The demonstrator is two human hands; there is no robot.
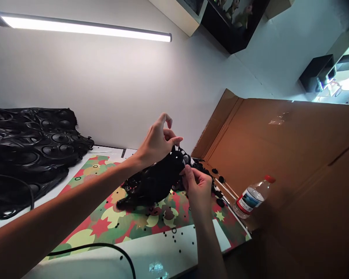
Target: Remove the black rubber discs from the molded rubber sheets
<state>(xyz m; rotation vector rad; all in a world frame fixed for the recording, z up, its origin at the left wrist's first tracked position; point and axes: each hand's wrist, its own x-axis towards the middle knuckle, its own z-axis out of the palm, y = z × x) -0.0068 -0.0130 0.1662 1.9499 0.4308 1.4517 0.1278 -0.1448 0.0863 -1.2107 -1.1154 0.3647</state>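
In the head view my left hand [163,135] pinches the upper edge of a floppy black piece [159,178] between thumb and fingers, its index finger raised and bent. The piece looks like moulded rubber and drapes down to the left over the patterned sheet. Close to its right edge my right hand [197,182] is closed in a pinch. A small pale glint shows at those fingertips, but what they hold is too small to make out. Behind the right hand lies a heap of small black round pieces [203,168], partly hidden.
Black sheets with moulded circles [26,155] are stacked at left. A camouflage-patterned sheet [104,221] covers the table, strewn with black dots and rings. A black cable [99,245] crosses the front. Right stand a bottle with red cap [253,197] and a large cardboard box [293,155].
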